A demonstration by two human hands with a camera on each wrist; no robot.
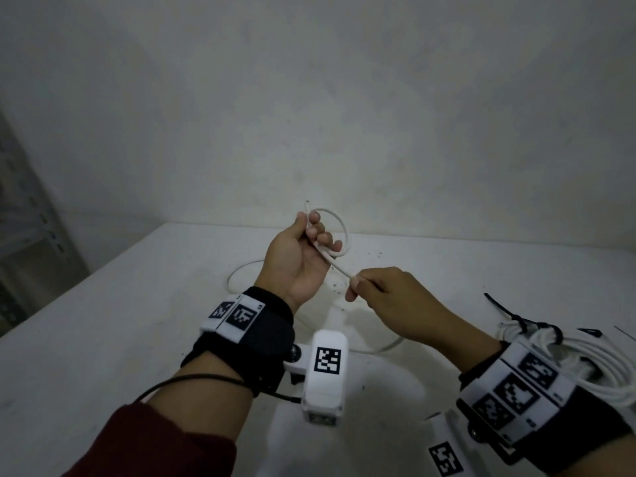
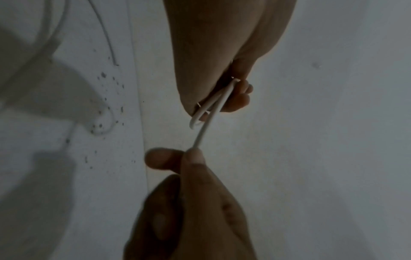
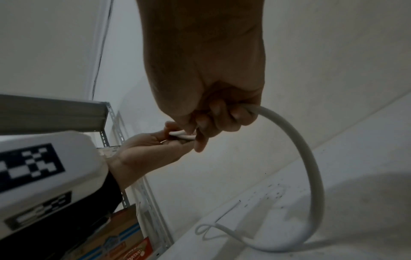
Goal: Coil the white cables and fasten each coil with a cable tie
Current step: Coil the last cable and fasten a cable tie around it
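Note:
Over the table, my left hand [image 1: 318,235] is raised palm-up and grips a white cable [image 1: 339,266] with a small loop [image 1: 345,232] standing above its fingers. The cable's cut end pokes up past the hand. My right hand [image 1: 358,284] pinches the same cable a short way below the left. In the left wrist view the loop [image 2: 208,107] sits in the left fingers [image 2: 240,98] and the right hand [image 2: 193,158] pinches the strand. From the right hand [image 3: 206,126] the cable [image 3: 311,158] arcs down to the table; the left hand [image 3: 153,149] is beyond it.
The cable's slack lies in curves on the white table [image 1: 137,321] under both hands. A finished white coil [image 1: 605,366] bound with a black cable tie [image 1: 509,311] lies at the right edge. A metal shelf [image 3: 115,126] with boxes stands to the left. A wall is close behind.

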